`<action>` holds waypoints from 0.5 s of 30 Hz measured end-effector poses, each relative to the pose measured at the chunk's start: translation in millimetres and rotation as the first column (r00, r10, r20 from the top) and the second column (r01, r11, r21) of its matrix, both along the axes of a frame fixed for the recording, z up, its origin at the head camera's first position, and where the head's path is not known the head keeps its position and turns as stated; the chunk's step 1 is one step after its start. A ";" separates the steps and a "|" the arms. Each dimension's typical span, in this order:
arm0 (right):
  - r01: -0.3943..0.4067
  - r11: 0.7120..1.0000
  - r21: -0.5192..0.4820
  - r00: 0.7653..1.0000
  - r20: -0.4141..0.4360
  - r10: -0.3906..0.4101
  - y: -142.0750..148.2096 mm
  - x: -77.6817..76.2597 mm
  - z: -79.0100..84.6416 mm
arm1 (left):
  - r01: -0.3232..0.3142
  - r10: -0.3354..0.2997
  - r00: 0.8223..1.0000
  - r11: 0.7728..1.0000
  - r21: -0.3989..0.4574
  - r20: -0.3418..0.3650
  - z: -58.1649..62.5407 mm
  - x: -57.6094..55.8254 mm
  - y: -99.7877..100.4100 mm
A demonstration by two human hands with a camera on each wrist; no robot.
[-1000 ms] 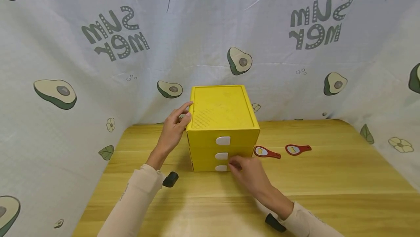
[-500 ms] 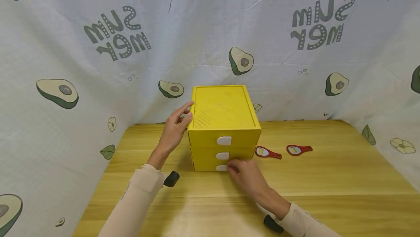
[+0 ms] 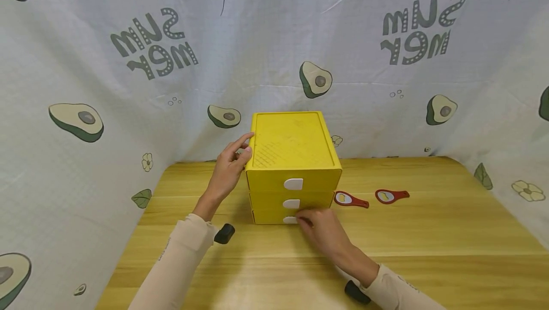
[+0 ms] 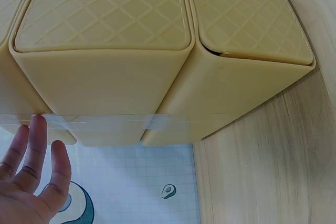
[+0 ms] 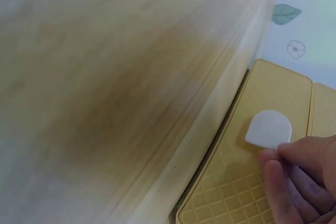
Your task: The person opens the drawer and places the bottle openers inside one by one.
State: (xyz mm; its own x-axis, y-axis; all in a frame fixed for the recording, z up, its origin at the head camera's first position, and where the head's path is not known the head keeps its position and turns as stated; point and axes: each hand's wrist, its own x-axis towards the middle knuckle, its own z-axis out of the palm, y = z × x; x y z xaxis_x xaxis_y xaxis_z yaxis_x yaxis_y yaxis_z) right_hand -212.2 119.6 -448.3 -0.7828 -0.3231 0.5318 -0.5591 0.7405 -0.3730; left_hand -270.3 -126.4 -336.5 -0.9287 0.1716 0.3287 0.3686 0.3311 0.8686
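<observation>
Yellow plastic 3-drawer cabinet (image 3: 285, 138) sits mid-frame in head view, all drawers closed, contents not vis. Step in hand, I'd judge: getting at the bottom drawer (image 3: 268, 217). R hand (image 3: 327, 231), lower centre, has curled fingertips bunched together, touching the straight edge of its white D-shaped tab (image 5: 268, 128); can't tell if clamped. L hand (image 3: 226, 169), left of centre, fingers apart, touches the cabinet's side, prob. steadying. A pull would call for firm tab hold + bracing. Two red paddle-shaped cards (image 3: 350, 200) lie right of centre.
</observation>
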 end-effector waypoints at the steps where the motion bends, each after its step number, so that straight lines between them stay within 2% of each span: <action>1: 0.000 1.000 0.001 1.000 -0.001 0.000 -0.1 -0.3 -0.2 | 0.000 0.000 1.000 1.000 -0.002 -0.001 3.7 3.3 0.7; 6: -0.005 1.000 0.008 1.000 -0.018 0.005 -0.2 -1.6 -1.4 | 0.001 -0.001 1.000 1.000 0.001 -0.003 8.5 8.1 1.3; 15: -0.014 1.000 0.016 0.999 -0.050 0.015 -0.3 -3.0 -2.8 | 0.004 -0.004 1.000 1.000 0.016 0.008 5.0 4.5 0.8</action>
